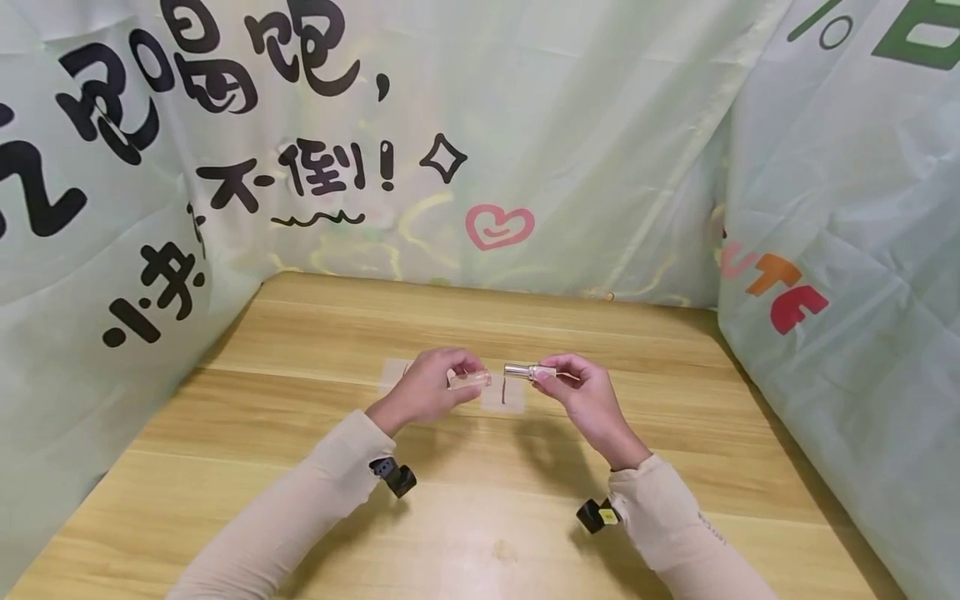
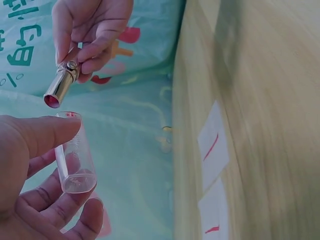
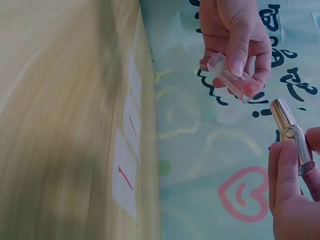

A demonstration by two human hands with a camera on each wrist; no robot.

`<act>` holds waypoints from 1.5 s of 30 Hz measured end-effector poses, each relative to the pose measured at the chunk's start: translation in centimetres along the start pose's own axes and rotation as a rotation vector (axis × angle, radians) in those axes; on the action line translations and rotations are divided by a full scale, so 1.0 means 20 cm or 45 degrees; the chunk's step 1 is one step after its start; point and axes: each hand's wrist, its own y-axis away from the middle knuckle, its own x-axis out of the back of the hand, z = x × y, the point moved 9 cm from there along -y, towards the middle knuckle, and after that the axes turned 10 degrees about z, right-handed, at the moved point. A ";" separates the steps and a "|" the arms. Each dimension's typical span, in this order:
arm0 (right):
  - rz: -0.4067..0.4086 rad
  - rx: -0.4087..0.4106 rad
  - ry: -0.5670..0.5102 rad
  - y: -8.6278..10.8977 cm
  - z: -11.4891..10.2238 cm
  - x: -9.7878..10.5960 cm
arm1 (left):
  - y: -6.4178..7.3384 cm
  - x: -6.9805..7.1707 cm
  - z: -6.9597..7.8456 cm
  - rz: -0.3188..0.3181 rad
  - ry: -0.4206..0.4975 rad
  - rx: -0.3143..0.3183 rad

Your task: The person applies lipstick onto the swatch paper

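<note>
My left hand pinches a clear lipstick cap between thumb and fingers, with red smears near the end by the thumb. Facing it, my right hand grips a lipstick with a shiny metal tube and a paler base. The red lipstick tip sits low inside the tube's mouth, which points toward the cap. A short gap separates cap and lipstick, both held above the table.
Beneath the hands, small white paper pieces lie in a row on the wooden table, each bearing a red stroke. Printed pale cloth hangs around the table's back and sides. Each wrist carries a small black camera.
</note>
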 end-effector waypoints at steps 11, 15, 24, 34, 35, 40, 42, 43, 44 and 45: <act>-0.021 0.026 -0.001 -0.01 -0.02 -0.04 | -0.02 0.04 0.05 0.071 -0.016 -0.035; -0.031 0.031 -0.017 -0.01 -0.03 -0.06 | -0.03 0.04 0.07 0.108 -0.005 -0.064; -0.032 0.038 0.017 -0.01 -0.03 -0.07 | -0.03 0.06 0.11 0.158 0.010 -0.101; -0.049 0.078 0.107 -0.01 -0.03 -0.10 | -0.03 0.06 0.16 0.162 -0.017 -0.143; -0.050 0.082 0.107 -0.01 -0.03 -0.10 | -0.03 0.06 0.17 0.162 -0.014 -0.146; -0.049 0.108 0.149 -0.01 -0.04 -0.11 | -0.03 0.05 0.19 0.164 -0.006 -0.186; -0.050 0.126 0.176 -0.01 -0.04 -0.12 | -0.03 0.05 0.20 0.170 -0.007 -0.209; -0.052 0.134 0.190 -0.01 -0.04 -0.12 | -0.03 0.05 0.20 0.174 -0.003 -0.218; -0.053 0.142 0.203 -0.01 -0.04 -0.12 | -0.03 0.05 0.20 0.177 0.000 -0.227; -0.053 0.149 0.215 -0.01 -0.04 -0.12 | -0.03 0.05 0.21 0.179 0.003 -0.235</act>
